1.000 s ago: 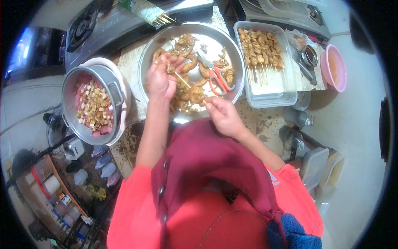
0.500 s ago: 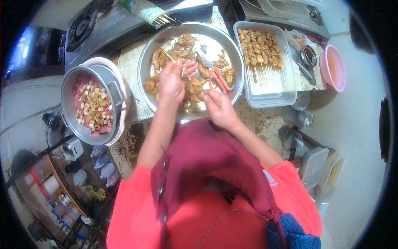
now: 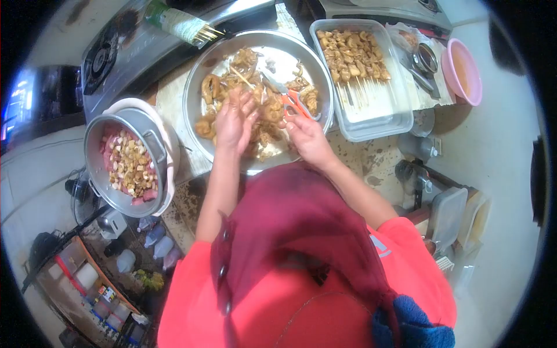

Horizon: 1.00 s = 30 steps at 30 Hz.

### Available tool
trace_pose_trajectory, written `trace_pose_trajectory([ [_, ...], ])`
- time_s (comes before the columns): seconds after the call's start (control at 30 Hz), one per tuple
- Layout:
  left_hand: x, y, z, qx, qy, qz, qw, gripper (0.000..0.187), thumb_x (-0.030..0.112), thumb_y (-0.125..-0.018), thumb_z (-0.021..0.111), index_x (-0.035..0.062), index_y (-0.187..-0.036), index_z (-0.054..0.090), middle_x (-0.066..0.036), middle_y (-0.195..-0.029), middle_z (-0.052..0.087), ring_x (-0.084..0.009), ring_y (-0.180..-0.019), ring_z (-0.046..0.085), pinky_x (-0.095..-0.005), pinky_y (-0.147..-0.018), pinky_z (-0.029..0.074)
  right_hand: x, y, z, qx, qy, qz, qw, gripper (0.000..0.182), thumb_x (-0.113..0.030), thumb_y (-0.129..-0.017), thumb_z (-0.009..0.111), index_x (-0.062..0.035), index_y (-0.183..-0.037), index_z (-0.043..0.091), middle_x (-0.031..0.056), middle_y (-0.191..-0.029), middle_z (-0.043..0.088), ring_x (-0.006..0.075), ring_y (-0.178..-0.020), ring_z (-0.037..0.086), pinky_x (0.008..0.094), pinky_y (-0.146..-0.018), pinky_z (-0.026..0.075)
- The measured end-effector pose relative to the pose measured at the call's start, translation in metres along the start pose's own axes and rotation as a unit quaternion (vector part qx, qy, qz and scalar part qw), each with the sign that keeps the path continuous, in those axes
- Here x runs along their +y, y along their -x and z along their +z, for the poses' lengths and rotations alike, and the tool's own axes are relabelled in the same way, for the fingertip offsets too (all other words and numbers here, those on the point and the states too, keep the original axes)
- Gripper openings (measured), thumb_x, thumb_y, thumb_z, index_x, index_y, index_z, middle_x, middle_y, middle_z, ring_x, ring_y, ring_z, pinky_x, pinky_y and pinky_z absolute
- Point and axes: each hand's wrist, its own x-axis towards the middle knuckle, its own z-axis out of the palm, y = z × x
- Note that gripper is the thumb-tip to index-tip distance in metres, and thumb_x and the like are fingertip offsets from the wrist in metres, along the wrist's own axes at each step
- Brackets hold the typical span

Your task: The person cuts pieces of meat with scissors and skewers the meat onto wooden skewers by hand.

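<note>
Both hands are over a wide round metal tray holding brown, sauce-coated pieces of meat. My left hand is on the tray's left half, its fingers partly curled around a thin wooden skewer whose end sticks out above them. The grip itself is partly hidden and slightly blurred. On the right, my right hand pinches at the edge of the meat, thumb and finger together on what looks like a small piece. Orange-handled scissors lie on the meat just beyond it.
A clear plastic container with loaded skewers stands right of the tray. At left is a metal pot of pink and pale chunks. A pack of skewers lies on the stove. A pink bowl is far right.
The view has shifted slightly, so the tray sits further left and up. My left hand has turned and lowered a little, showing more of the skewer. My right hand keeps its pinch.
</note>
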Motion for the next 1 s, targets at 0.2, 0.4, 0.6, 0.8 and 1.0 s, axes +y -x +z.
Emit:
trace_pose_trajectory([
  [0.2,-0.021,0.007,0.014,-0.089,-0.057,-0.046,0.993,0.035,0.014,-0.088,0.056,-0.0006,-0.117,0.044,-0.009,-0.102,0.057,-0.0134,-0.088,0.058,-0.0243,-0.071,0.049,-0.005,0.005,-0.009,0.022,-0.198,0.075,0.977,0.02,-0.016,-0.093,0.044,-0.0016,-0.102,0.054,-0.0075,-0.057,0.036,0.0026,-0.044,0.028,0.0188,-0.041,0.024],
  [0.4,-0.027,0.017,0.045,-0.107,-0.087,-0.052,0.989,0.028,0.013,-0.087,0.057,-0.0042,-0.108,0.05,-0.01,-0.094,0.061,-0.0134,-0.079,0.059,-0.0238,-0.067,0.049,-0.02,0.009,-0.007,0.021,-0.232,0.099,0.968,0.02,-0.016,-0.093,0.045,-0.0018,-0.103,0.054,-0.0074,-0.056,0.035,0.0027,-0.044,0.029,0.0183,-0.041,0.024],
  [0.6,-0.021,0.01,0.006,-0.031,-0.299,0.006,0.954,0.03,0.014,-0.084,0.06,-0.002,-0.108,0.053,-0.013,-0.09,0.062,-0.0168,-0.077,0.06,-0.0272,-0.065,0.048,-0.002,0.013,-0.023,0.092,-0.165,0.045,0.981,0.018,-0.015,-0.092,0.045,-0.0022,-0.103,0.053,-0.0078,-0.057,0.035,0.0026,-0.045,0.028,0.0185,-0.042,0.024],
  [0.8,-0.006,0.003,-0.081,0.013,-0.732,0.236,0.639,0.019,0.01,-0.075,0.061,-0.0023,-0.088,0.059,-0.021,-0.084,0.058,-0.0367,-0.081,0.056,-0.0432,-0.072,0.044,-0.003,0.019,-0.053,0.154,-0.197,0.099,0.963,0.018,-0.012,-0.093,0.041,0.0009,-0.1,0.052,-0.0071,-0.057,0.033,0.0018,-0.045,0.027,0.0179,-0.04,0.021],
  [1.0,-0.008,-0.002,-0.044,0.101,-0.736,0.155,0.651,0.015,0.01,-0.075,0.061,-0.001,-0.084,0.056,-0.02,-0.087,0.057,-0.0357,-0.086,0.054,-0.0442,-0.073,0.043,0.002,0.02,-0.053,0.132,-0.179,0.114,0.968,0.017,-0.013,-0.092,0.044,-0.0015,-0.1,0.054,-0.0073,-0.057,0.037,0.0021,-0.045,0.03,0.0183,-0.041,0.024],
])
